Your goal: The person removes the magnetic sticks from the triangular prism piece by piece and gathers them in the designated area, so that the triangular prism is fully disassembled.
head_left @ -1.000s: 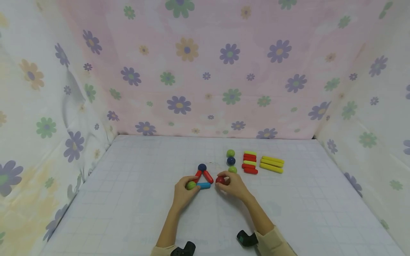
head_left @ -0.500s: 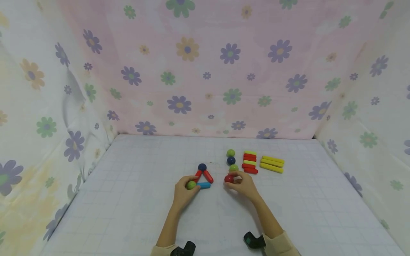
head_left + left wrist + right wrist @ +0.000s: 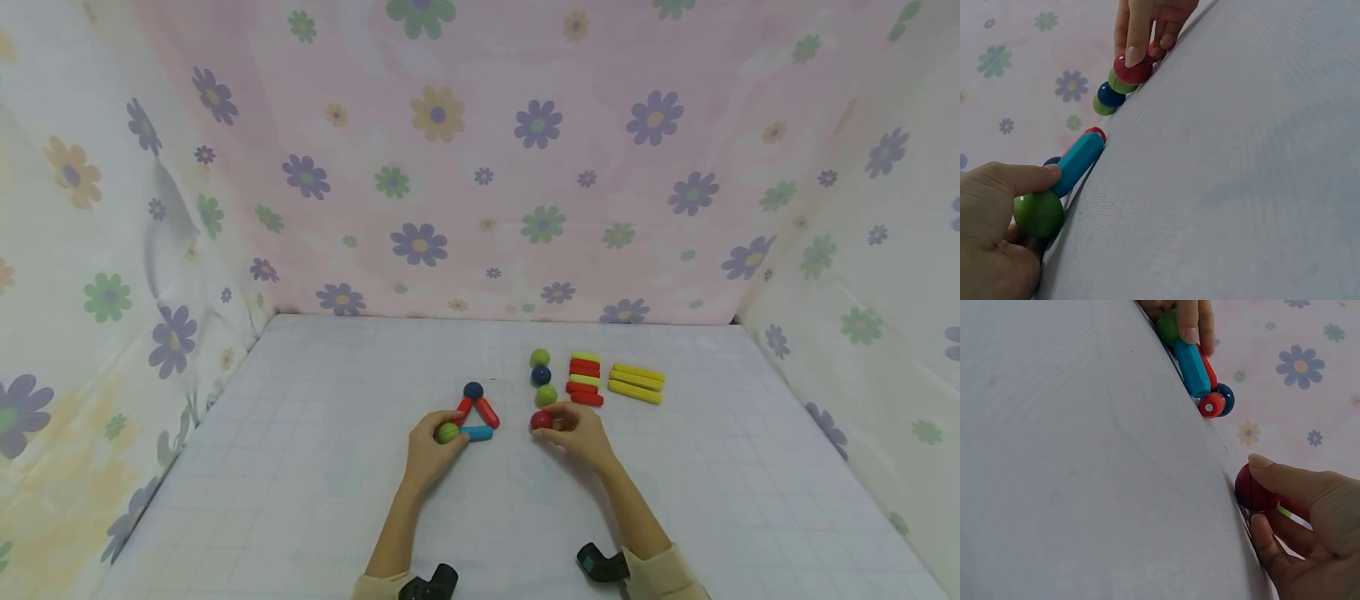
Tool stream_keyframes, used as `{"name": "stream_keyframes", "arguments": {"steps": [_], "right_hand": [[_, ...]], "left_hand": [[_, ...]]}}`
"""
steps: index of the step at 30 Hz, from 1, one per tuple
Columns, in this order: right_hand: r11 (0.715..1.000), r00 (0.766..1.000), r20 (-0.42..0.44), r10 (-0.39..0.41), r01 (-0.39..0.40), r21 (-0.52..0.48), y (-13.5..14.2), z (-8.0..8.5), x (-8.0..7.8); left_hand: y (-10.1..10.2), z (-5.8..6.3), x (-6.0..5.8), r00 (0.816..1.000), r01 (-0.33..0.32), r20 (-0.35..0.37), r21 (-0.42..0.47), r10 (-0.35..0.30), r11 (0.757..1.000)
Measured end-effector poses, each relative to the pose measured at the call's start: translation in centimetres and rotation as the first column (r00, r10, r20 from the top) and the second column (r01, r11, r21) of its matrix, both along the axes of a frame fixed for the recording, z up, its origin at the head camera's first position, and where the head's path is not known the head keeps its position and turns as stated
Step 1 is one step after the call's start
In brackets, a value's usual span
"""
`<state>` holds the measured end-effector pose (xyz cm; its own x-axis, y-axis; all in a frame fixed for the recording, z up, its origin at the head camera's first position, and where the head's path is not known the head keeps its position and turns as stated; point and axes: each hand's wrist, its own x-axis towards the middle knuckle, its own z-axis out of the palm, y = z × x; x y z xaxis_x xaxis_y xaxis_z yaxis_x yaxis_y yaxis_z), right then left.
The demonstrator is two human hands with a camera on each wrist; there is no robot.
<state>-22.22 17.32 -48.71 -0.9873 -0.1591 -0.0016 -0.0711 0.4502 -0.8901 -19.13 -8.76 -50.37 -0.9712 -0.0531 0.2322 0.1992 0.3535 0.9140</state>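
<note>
My left hand [image 3: 430, 454] grips a green ball [image 3: 447, 433], its thumb reaching the light-blue stick [image 3: 477, 433] beside it. Two red sticks [image 3: 487, 413] slant up from there to a dark blue ball [image 3: 473, 390], making a triangle shape. The far right stick's lower end carries no ball; in the right wrist view that red end [image 3: 1211, 405] lies close to the blue stick. My right hand [image 3: 587, 437] pinches a red ball [image 3: 541, 421] between thumb and fingers, low over the table. Just behind the red ball sits a lime-green ball [image 3: 546, 395].
Beyond that lime ball, a dark blue ball [image 3: 541, 375] and another lime ball [image 3: 540, 357] continue the row. To the right lie several short red and lime sticks [image 3: 585, 367], then three yellow sticks [image 3: 636, 385]. A floral cloth [image 3: 480, 192] rises behind the white table [image 3: 337, 375].
My right hand has moved right with the red ball, from near the triangle's right corner to in front of the ball row. My left hand stays on the green ball.
</note>
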Motion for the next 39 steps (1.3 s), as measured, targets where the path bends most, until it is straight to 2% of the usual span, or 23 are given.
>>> {"name": "stream_keyframes", "arguments": {"steps": [4, 8, 14, 19, 23, 27, 30, 32, 35, 39], "right_hand": [[1.000, 1.000, -0.014, -0.017, 0.017, 0.002, 0.0, -0.1, 0.0], [0.997, 0.997, -0.017, -0.077, 0.077, 0.015, -0.1, -0.1, 0.0], [0.988, 0.988, 0.027, -0.152, 0.151, 0.008, -0.1, 0.0, 0.1], [0.987, 0.986, 0.039, -0.161, 0.161, 0.016, -0.2, 0.3, 0.1], [0.983, 0.985, -0.025, -0.173, 0.174, 0.060, -0.5, 0.6, 0.1], [0.977, 0.962, -0.194, -0.193, 0.206, 0.051, -1.4, 1.1, 0.2], [0.987, 0.940, -0.305, -0.151, 0.160, 0.004, -2.5, 1.5, 0.4], [0.995, 0.935, -0.343, -0.095, 0.100, -0.001, -3.5, 1.6, 0.5], [0.999, 0.936, -0.352, -0.002, 0.017, 0.040, -5.0, 1.7, 0.7], [0.992, 0.926, -0.368, 0.085, -0.044, 0.119, -6.8, 1.7, 0.7]], "left_hand": [[0.0, -0.2, -0.1, 1.000, -0.002, -0.008, 0.001, 0.002, 1.000], [0.0, -0.1, 0.0, 1.000, -0.004, -0.004, 0.005, 0.004, 1.000], [0.0, 0.0, 0.1, 1.000, -0.001, -0.004, 0.002, 0.001, 1.000], [-0.1, 0.0, 0.1, 1.000, 0.005, -0.003, 0.004, -0.005, 1.000], [-0.1, -0.1, 0.0, 1.000, 0.008, -0.009, 0.005, -0.008, 1.000], [-0.2, -0.1, 0.0, 1.000, 0.005, -0.017, -0.002, -0.005, 1.000], [-0.2, -0.1, 0.0, 1.000, -0.002, -0.010, -0.002, 0.002, 1.000], [-0.2, 0.0, 0.1, 1.000, -0.002, -0.005, 0.003, 0.002, 1.000], [-0.2, -0.1, 0.0, 1.000, 0.003, -0.012, 0.006, -0.003, 1.000], [-0.2, -0.2, 0.0, 0.999, 0.015, -0.040, -0.002, -0.015, 1.000]]}}
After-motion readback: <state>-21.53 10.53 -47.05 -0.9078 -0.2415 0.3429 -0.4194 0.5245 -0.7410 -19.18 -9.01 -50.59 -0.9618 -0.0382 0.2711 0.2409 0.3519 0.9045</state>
